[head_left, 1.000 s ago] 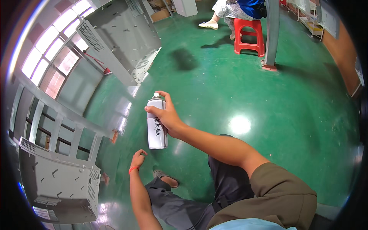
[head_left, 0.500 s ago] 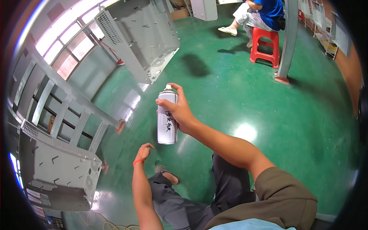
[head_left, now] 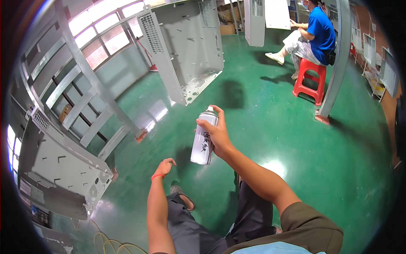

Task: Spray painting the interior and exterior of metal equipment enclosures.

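"Near the centre of our view, what have we got?"

"Our right hand (head_left: 219, 135), wrapped round a white cylindrical metal spray can (head_left: 202, 146) with dark handwriting on its side. Our forefinger rests on its white nozzle, and the can leans, top toward one o'clock, held over the glossy green floor (head_left: 270, 131)."

"And our left hand (head_left: 165, 167)?"

"Off at half past seven, apart from the can, half-spread with loosely bent fingers. We wear a thin red band (head_left: 158, 175) on that wrist. At half past six shows a grey clog (head_left: 176, 189)."

"What stands around us?"

"At half past eleven we see a tall grey sheet-metal cabinet shell (head_left: 190, 63) with perforated panels. At eight lies a grey perforated metal housing (head_left: 69, 169); between nine and ten, a slatted grey metal frame (head_left: 95, 84). Toward two, a person (head_left: 320, 34) in a blue top sits on a red plastic stool (head_left: 313, 67), beside a grey metal post (head_left: 339, 63)."
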Demonstrator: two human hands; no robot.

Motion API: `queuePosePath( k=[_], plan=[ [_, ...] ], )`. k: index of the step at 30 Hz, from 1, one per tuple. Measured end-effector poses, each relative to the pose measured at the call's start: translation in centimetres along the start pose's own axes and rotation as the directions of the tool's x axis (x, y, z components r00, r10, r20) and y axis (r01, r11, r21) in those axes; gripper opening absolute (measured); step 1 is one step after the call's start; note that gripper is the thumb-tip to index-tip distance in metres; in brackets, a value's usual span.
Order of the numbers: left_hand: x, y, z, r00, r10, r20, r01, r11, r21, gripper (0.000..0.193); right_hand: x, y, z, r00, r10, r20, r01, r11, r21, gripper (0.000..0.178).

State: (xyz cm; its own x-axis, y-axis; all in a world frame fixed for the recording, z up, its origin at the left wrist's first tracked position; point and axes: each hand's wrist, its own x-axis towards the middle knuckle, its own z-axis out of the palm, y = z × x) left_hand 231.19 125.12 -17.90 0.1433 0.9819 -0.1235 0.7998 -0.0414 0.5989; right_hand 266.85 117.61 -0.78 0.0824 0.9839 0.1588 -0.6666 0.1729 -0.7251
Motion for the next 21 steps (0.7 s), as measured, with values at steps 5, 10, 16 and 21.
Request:
queuePosePath(
  k=[5,10,16,21],
  plan=[
    [0.2,-0.3,-0.5,1.0,0.007,0.004,-0.007,1.0,-0.013,0.042,0.3,0.5,-0.2,0.999,-0.053,-0.001,0.053,0.998,-0.016,0.078],
    [0.2,-0.3,-0.5,0.998,0.061,-0.013,-0.06,0.998,0.027,0.043,0.5,1.0,-0.6,0.999,-0.046,-0.01,0.046,0.998,-0.04,0.079],
    [-0.2,-0.2,-0.5,1.0,0.018,-0.022,-0.017,0.999,0.036,0.041,0.1,0.9,0.0,1.0,0.005,0.016,-0.005,1.0,-0.009,0.079],
    [0.8,0.2,-0.3,1.0,-0.014,-0.01,0.013,0.997,-0.073,0.04,0.6,0.7,-0.5,0.999,-0.029,0.032,0.031,0.998,-0.052,0.078]
  ],
)
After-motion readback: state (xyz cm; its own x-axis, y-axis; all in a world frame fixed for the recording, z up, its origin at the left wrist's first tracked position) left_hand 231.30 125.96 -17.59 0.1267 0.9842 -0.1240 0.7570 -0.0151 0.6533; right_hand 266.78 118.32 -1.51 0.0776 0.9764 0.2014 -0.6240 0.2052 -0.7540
